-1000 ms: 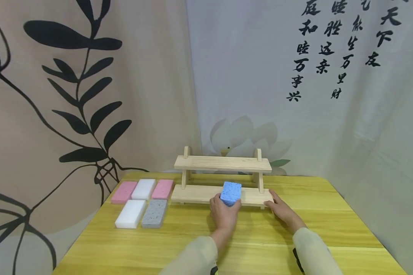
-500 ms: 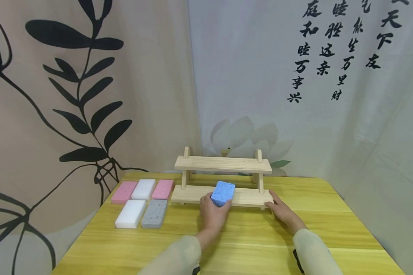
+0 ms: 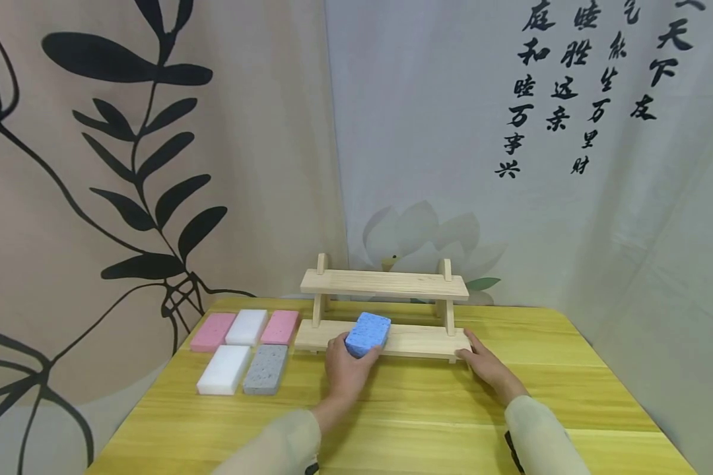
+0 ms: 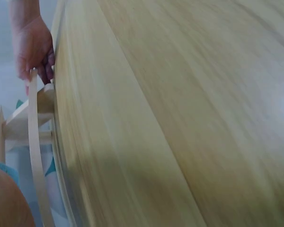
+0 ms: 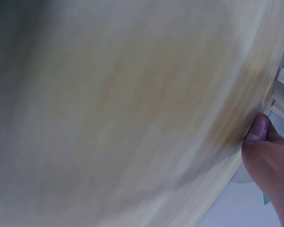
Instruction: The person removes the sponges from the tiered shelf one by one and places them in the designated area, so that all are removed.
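Note:
My left hand (image 3: 344,375) grips a blue sponge (image 3: 368,333) by its near sides, in front of the lower board of a two-tier wooden rack (image 3: 418,341). Whether the sponge touches the board I cannot tell. At the board's right end, my right hand (image 3: 492,369) holds the edge between thumb and fingers. The left wrist view shows that right hand (image 4: 34,46) on the board end, and only a sliver of the blue sponge (image 4: 7,170) above the left hand (image 4: 7,201). In the right wrist view, the right hand (image 5: 270,165) shows beside the rack.
Left of the rack lie two pink sponges (image 3: 212,332) (image 3: 280,327), two white sponges (image 3: 246,327) (image 3: 224,370) and a grey sponge (image 3: 265,370), flat on the wooden table (image 3: 428,422). A printed curtain (image 3: 261,165) hangs behind the table.
My left hand has moved to the left along the lower board with the blue sponge, which has turned slightly. The right hand and the rack stay where they were.

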`<state>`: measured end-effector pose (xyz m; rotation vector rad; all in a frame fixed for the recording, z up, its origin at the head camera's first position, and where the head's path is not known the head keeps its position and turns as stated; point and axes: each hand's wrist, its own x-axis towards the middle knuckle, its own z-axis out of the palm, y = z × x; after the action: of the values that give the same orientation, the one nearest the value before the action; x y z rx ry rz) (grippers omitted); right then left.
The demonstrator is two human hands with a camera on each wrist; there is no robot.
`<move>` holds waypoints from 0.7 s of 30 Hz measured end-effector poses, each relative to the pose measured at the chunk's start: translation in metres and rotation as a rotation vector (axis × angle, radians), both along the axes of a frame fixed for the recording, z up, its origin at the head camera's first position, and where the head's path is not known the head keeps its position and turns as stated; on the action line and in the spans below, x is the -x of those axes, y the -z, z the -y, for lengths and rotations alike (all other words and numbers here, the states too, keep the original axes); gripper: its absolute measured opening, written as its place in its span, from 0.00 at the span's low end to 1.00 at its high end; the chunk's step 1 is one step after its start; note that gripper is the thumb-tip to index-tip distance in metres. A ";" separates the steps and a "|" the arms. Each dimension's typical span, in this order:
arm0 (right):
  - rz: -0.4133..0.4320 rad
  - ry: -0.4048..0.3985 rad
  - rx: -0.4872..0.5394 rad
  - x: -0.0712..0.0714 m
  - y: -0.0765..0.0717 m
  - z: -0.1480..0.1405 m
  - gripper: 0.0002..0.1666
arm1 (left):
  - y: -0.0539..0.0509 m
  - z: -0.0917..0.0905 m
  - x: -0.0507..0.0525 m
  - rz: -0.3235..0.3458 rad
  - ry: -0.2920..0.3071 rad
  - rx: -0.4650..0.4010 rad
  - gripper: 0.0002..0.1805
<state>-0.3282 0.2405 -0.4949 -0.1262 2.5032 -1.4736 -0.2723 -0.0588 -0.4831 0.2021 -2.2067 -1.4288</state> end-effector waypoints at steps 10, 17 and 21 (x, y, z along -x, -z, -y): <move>0.015 0.007 0.028 0.001 0.002 -0.001 0.48 | 0.000 0.033 -0.005 -0.021 0.048 -0.058 0.37; 0.004 0.000 0.018 0.002 0.003 -0.002 0.47 | 0.000 0.051 -0.007 -0.016 0.051 -0.046 0.37; -0.006 -0.004 0.007 0.002 0.003 -0.001 0.47 | -0.003 0.059 -0.007 -0.016 0.045 -0.043 0.37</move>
<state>-0.3306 0.2420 -0.4977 -0.1368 2.5014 -1.4836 -0.2648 -0.1182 -0.4804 0.1564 -2.1818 -1.4985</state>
